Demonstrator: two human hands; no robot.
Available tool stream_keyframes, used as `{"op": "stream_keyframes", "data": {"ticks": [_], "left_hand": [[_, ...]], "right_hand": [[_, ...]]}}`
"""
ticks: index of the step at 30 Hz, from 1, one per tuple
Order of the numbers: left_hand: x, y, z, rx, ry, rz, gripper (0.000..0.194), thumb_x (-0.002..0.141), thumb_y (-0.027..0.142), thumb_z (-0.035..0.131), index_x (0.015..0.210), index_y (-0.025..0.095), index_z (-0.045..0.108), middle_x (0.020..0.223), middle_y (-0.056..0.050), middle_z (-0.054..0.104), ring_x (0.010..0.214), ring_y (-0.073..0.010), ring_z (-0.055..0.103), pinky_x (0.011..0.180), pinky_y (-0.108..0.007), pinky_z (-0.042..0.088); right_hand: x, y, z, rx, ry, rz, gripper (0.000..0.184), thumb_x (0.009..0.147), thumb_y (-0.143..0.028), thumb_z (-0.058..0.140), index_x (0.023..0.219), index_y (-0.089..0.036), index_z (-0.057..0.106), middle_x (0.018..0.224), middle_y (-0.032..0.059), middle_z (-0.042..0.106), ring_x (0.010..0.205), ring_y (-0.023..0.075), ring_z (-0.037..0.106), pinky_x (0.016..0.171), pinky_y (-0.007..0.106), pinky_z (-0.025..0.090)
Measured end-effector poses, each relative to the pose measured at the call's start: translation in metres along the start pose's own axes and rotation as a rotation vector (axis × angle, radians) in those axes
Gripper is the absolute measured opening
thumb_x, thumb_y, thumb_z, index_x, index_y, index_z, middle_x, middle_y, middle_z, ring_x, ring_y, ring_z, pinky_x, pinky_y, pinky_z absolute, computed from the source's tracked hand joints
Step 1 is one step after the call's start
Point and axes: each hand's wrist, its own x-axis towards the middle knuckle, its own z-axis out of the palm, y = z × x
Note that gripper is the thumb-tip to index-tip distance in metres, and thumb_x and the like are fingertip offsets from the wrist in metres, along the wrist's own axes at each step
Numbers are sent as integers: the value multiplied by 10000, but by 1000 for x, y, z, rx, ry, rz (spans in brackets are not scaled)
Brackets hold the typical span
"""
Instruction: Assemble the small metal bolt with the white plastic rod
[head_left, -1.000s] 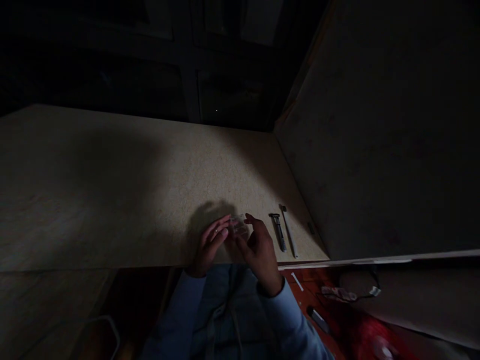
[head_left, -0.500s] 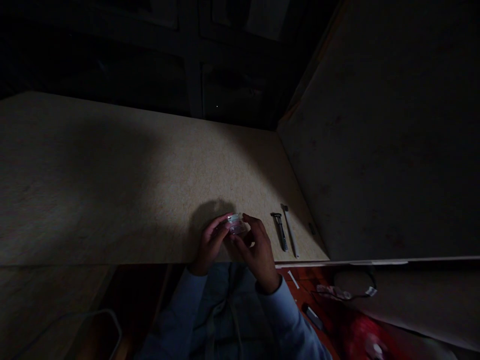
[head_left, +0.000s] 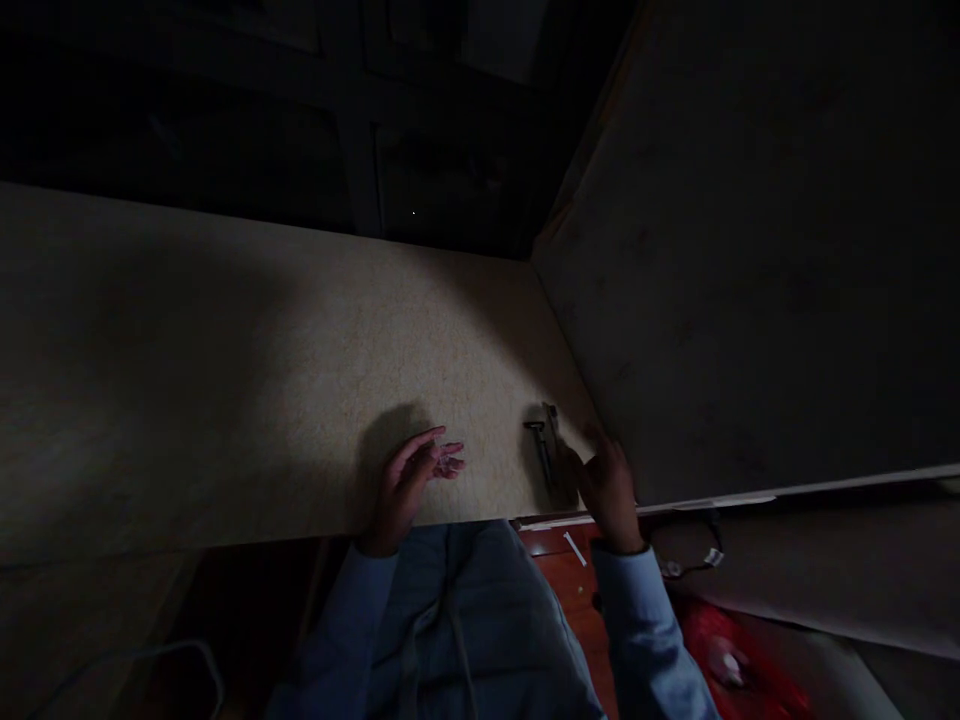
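Note:
The scene is very dim. My left hand (head_left: 411,478) rests near the front edge of the beige table (head_left: 225,380), its fingers curled round a small clear round container (head_left: 451,462) at the fingertips. My right hand (head_left: 606,482) is off to the right, over the two slim tools lying by the table's right edge: a dark-handled tool (head_left: 538,445) and a pale pen-like stick (head_left: 553,420) beside it. The right fingers reach down at these tools; whether they grip one is hidden.
A large tilted board (head_left: 750,280) stands along the table's right side. Below the table edge are my blue sleeves, a reddish floor (head_left: 570,580) with a small white stick, a cable, and something red at the lower right.
Both hands were together on the small clear container. My right hand has let go and moved right to the tools; the left hand keeps the container.

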Motion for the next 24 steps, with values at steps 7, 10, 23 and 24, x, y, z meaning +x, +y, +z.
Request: {"op": "stream_keyframes", "data": {"ticks": [7, 10, 23, 24], "left_hand": [[-1, 4, 2, 23, 24, 10, 495, 817, 433, 738, 1188, 115, 656, 1014, -164, 774, 798, -245, 755, 718, -362, 587], [-2, 4, 2, 29, 20, 21, 486, 821, 433, 735, 1181, 115, 660, 1008, -162, 775, 800, -244, 755, 730, -371, 591], [-1, 1, 0, 34, 26, 20, 452, 829, 404, 732, 1171, 118, 662, 989, -147, 782, 799, -223, 751, 743, -348, 579], [-1, 1, 0, 32, 23, 17, 455, 827, 405, 733, 1170, 114, 661, 988, -149, 782, 802, -228, 751, 742, -351, 578]], "right_hand": [[3, 40, -18, -395, -218, 123, 413, 927, -175, 457, 1301, -144, 629, 1066, 183, 731, 878, 262, 680, 729, 333, 457], [2, 37, -16, -453, -207, 149, 423, 922, -130, 461, 1295, -192, 650, 1062, 161, 748, 813, 229, 682, 671, 299, 411], [24, 26, -15, -464, -259, 192, 312, 907, -221, 540, 1146, -180, 736, 915, 159, 782, 798, 243, 723, 617, 271, 410], [25, 27, -15, -465, -273, 193, 333, 900, -178, 528, 1162, -172, 734, 932, 167, 784, 818, 247, 732, 628, 271, 423]]}}
